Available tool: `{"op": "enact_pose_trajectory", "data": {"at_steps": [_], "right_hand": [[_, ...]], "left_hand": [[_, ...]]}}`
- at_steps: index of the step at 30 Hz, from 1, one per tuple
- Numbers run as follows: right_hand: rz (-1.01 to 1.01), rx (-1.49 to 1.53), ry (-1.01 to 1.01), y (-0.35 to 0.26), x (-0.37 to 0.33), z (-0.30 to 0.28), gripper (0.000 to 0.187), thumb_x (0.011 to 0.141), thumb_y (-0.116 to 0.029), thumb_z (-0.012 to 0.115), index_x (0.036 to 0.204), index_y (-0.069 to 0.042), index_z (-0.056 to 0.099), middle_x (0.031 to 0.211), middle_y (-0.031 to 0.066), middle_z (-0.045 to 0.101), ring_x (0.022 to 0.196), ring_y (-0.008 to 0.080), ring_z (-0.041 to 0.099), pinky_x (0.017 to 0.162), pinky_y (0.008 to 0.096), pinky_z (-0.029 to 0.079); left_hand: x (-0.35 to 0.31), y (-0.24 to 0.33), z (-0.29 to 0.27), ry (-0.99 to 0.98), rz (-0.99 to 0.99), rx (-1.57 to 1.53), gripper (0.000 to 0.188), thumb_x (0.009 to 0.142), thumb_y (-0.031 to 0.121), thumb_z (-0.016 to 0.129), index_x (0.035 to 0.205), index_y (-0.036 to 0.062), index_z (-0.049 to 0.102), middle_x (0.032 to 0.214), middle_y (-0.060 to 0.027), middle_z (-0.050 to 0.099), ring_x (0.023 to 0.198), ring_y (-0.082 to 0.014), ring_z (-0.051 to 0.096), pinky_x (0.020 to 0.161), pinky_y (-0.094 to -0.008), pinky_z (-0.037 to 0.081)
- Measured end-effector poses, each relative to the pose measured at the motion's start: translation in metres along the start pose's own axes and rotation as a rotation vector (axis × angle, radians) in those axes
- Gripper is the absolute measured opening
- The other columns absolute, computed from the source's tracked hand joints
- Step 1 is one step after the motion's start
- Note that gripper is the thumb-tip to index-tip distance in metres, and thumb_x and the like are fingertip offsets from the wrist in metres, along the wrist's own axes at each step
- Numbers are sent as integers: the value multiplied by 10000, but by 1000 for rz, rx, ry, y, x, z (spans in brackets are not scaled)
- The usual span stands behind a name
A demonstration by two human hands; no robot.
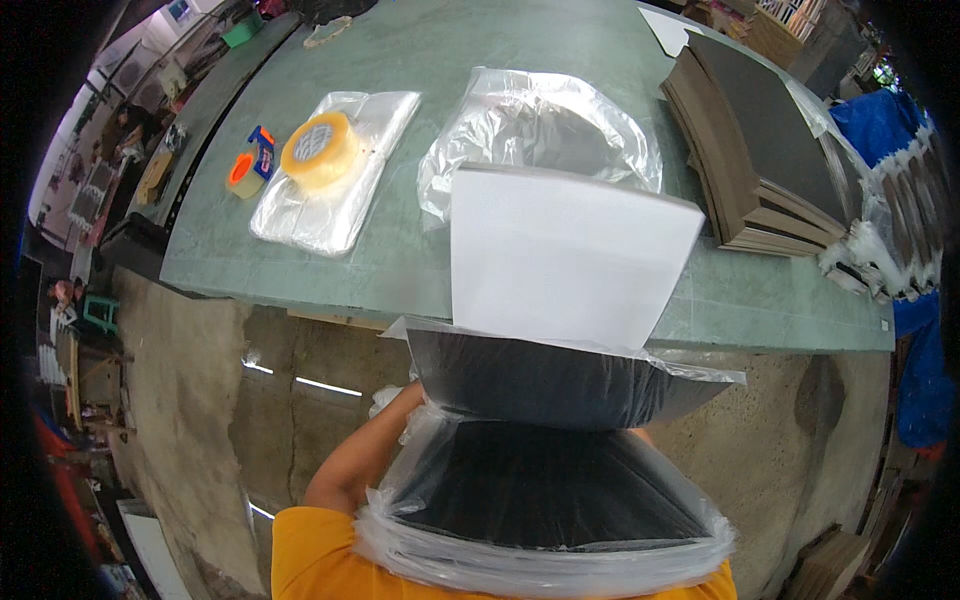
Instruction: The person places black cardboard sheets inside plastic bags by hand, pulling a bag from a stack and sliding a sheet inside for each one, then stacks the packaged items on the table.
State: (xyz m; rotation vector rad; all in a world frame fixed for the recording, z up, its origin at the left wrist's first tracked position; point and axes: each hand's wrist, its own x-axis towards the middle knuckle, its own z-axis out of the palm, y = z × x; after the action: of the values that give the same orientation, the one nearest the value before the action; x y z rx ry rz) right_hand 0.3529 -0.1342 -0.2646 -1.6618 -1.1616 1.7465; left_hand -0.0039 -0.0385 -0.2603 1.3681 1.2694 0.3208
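Note:
A black panel-like item (550,480) in clear plastic wrap is right in front of my body, its lower wrapped edge against my yellow shirt. Above it, a black section (540,380) sits in a loose, open-edged clear plastic sleeve. A white block with a flat face (570,255) stands up from this sleeve, over the table's near edge; whether the two are joined, I cannot tell. My left forearm (365,450) reaches behind the wrapped item, which hides the hand. Of my right arm only a sliver of skin (643,436) shows beside the black section; those fingers are hidden too.
On the green table (400,285) lie a crumpled clear plastic bag (450,150) and a stack of folded plastic sleeves (330,220). A tape roll (322,160) rests on the sleeves, beside a tape dispenser (255,165). Dark panels (770,130) are stacked at right, near blue tarp (875,125).

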Motion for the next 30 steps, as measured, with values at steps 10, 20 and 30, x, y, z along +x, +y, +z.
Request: {"op": "enact_pose_trajectory", "data": {"at_steps": [10,20,30], "right_hand": [[-376,-31,-92,-197,-62,-43,387,831,-362,464,882,-14,626,799,149,622,789,273,599,710,368,450],[-216,-740,-630,-78,4,25,736,813,-536,371,1292,5,228,1333,195,243,1245,298,218,1002,388,189],[-250,137,-478,-232,-11,34,308,695,-133,680,945,10,571,846,66,587,772,103,540,698,265,440]], "left_hand": [[-88,171,-88,352,-9,284,408,687,249,661,966,-19,531,867,-178,592,800,-276,583,674,-347,464],[-22,92,50,-370,303,408,219,789,225,537,828,10,558,753,-183,577,692,-287,573,607,-366,437],[-7,253,-22,151,882,-579,285,683,-100,297,823,24,512,766,-36,514,577,-85,486,451,-203,407]]}}
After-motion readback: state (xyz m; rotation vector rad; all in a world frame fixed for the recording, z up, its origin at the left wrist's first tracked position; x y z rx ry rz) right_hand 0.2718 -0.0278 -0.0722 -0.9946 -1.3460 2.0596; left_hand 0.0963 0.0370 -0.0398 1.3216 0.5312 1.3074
